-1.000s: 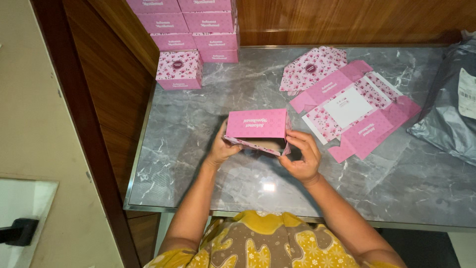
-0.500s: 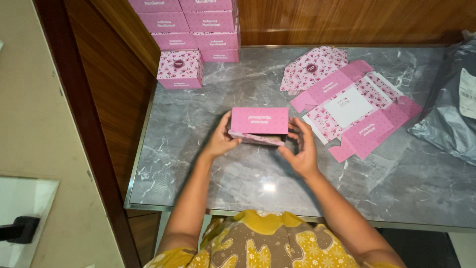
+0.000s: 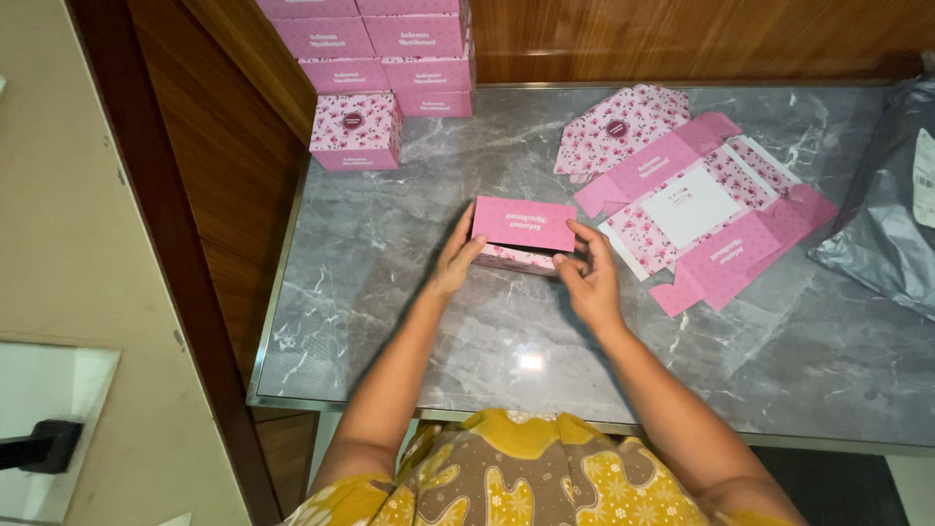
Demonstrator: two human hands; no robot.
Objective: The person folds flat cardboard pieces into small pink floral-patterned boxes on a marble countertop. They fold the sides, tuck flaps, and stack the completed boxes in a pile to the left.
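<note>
Closing: final fold of a pink carton (image 3: 523, 224), judged from the lid panel lying nearly flat over the body with only a thin floral strip showing at its near edge.
Step in hand: both hands press the carton's ends while it sits on the grey marble worktop (image 3: 467, 321).
Left hand (image 3: 454, 261): grip closed on the carton's left end, fingers along the side, thumb toward the lid.
Right hand (image 3: 587, 278): grip closed on the right end, fingertips at the front corner where the flap meets the body.
Location: carton near the worktop's middle, just left of a flat unfolded carton blank (image 3: 703, 220), apart from it.
Long axis: runs left to right across the view, right end tilted slightly toward the person.
Facing: plain pink lid up; floral front wall toward the person.
Next move, as judged: calls for seating the front flap fully and squaring the corners with even pressure from both ends.
Nearby: stacked finished cartons (image 3: 390, 58) at far left; grey plastic bag (image 3: 881, 224) at right.
</note>
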